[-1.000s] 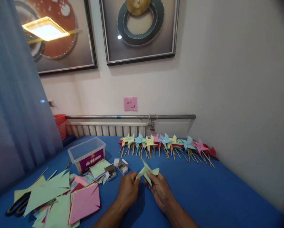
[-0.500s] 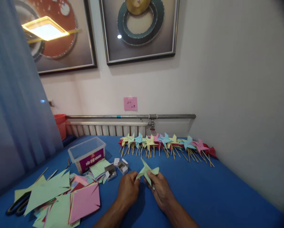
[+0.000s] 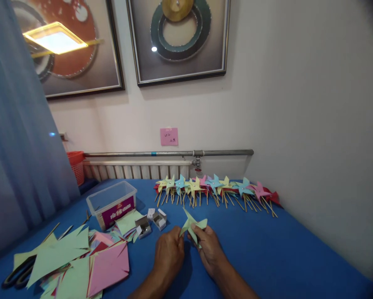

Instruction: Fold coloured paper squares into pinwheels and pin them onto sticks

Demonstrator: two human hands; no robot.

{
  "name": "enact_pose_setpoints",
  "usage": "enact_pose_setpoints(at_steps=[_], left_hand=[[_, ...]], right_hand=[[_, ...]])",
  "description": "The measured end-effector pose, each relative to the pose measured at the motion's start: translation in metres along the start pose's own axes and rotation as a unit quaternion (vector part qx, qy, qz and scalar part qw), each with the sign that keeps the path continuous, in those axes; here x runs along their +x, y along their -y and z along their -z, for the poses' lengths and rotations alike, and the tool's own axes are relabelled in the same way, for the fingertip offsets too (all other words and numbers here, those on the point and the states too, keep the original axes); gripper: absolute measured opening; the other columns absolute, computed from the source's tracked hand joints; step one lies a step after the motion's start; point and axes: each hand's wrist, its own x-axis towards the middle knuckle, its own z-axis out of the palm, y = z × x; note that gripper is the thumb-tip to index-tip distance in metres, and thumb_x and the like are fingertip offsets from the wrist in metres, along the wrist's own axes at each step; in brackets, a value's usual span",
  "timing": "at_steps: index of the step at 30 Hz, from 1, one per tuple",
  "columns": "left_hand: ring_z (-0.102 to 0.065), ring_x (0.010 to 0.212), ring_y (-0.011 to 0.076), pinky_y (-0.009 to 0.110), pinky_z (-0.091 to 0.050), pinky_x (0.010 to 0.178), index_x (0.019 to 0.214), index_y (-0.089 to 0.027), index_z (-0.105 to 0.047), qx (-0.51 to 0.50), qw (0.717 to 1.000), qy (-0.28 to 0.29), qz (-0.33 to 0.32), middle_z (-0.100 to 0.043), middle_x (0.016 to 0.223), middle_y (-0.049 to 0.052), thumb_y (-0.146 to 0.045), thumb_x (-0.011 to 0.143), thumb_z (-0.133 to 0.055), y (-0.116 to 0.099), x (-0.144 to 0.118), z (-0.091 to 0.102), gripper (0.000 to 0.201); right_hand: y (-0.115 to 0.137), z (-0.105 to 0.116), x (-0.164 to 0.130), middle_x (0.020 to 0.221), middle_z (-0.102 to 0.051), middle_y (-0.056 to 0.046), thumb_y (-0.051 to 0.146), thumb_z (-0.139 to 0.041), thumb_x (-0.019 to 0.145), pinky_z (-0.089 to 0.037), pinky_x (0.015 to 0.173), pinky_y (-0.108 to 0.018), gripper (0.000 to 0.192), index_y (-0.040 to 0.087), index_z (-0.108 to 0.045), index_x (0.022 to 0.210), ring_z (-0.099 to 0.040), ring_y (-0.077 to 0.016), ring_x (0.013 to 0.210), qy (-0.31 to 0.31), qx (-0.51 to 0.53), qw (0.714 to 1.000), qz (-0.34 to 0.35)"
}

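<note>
Over the blue table, a pale green paper pinwheel (image 3: pixel 193 226) with folded blades is held between my two hands. My right hand (image 3: pixel 208 249) grips it, the thumb pressed near its centre and the fingers behind. On the other side my left hand (image 3: pixel 170 251) is closed, its fingertips at the tip of the left blade; anything else inside those fingers is hidden. Two small open boxes (image 3: pixel 143 229) with dark contents that I cannot make out stand just left of my left hand.
Finished pinwheels (image 3: pixel 194 186) on sticks lie in a row at the back. To the left are a clear plastic tub (image 3: pixel 119 209), loose paper squares (image 3: pixel 109 265) with cut corners and black-handled scissors (image 3: pixel 19 274). A red basket (image 3: pixel 76 166) stands by the curtain.
The view has shifted slightly, so the surroundings sit a little further left. Both hands keep their hold, and the pinwheel is barely turned.
</note>
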Motion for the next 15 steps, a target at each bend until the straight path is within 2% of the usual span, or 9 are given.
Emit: enact_pose_setpoints(at_steps=[5,9,12,15], left_hand=[[-0.066,0.071,0.0213,0.03,-0.028,0.063,0.087,-0.019,-0.066,0.014,1.0,0.002,0.005,-0.073,0.078,0.008,-0.019,0.097,-0.046,0.0,0.0,-0.002,0.023],[-0.068,0.081,0.0217,0.028,-0.035,0.069,0.101,-0.019,-0.066,-0.031,0.999,0.005,-0.003,-0.074,0.086,0.007,-0.021,0.098,-0.044,0.003,0.003,0.004,0.023],[-0.066,0.081,0.0197,0.028,-0.038,0.073,0.091,-0.019,-0.066,-0.028,1.0,-0.003,-0.007,-0.072,0.085,0.005,-0.02,0.096,-0.046,0.008,0.006,0.009,0.021],[-0.065,0.08,0.0192,0.028,-0.038,0.073,0.082,-0.02,-0.067,0.002,1.0,0.0,-0.016,-0.071,0.082,0.004,-0.02,0.093,-0.049,0.009,0.006,0.008,0.022]], right_hand=[[-0.001,-0.001,0.0,0.073,-0.076,-0.002,0.038,-0.09,0.058,-0.051,0.063,-0.03,0.031,0.022,-0.072,0.078,-0.071,-0.024,0.073,0.003,0.001,1.0,0.006],[0.0,0.005,0.007,0.069,-0.075,0.0,0.036,-0.089,0.06,-0.05,0.061,-0.029,0.027,0.022,-0.073,0.077,-0.067,-0.0195,0.062,-0.038,-0.006,0.999,0.016],[0.0,0.01,0.015,0.066,-0.073,0.0,0.035,-0.088,0.059,-0.049,0.058,-0.029,0.025,0.023,-0.071,0.074,-0.065,-0.0192,0.059,-0.078,-0.007,0.996,0.038],[-0.002,0.014,0.021,0.067,-0.074,0.0,0.036,-0.085,0.062,-0.048,0.056,-0.029,0.021,0.025,-0.071,0.074,-0.067,-0.02,0.059,-0.084,-0.013,0.995,0.056]])
